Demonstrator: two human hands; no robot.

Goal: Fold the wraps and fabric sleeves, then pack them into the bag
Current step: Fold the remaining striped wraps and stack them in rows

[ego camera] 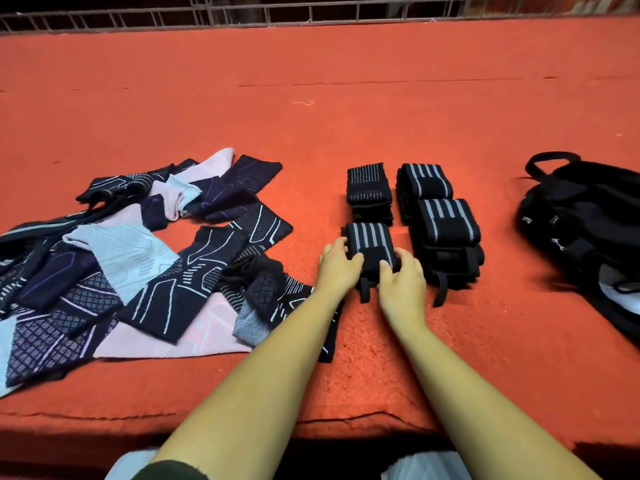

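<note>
A folded black wrap with grey stripes (370,241) lies on the red cloth in the middle. My left hand (337,263) grips its left side and my right hand (401,277) grips its near right side, fingers curled over it. Three more folded wraps lie just beyond and to the right: a thin-striped one (369,188), a wide-striped one (427,181) and a larger one (448,226). A loose heap of fabric sleeves (138,258), dark blue, pink and pale grey, covers the left. The black bag (588,216) sits at the right.
The red cloth (346,109) covers the whole table, with a seam running across the far part. A metal grid railing (311,10) runs along the far edge. The near table edge (242,424) lies below my forearms.
</note>
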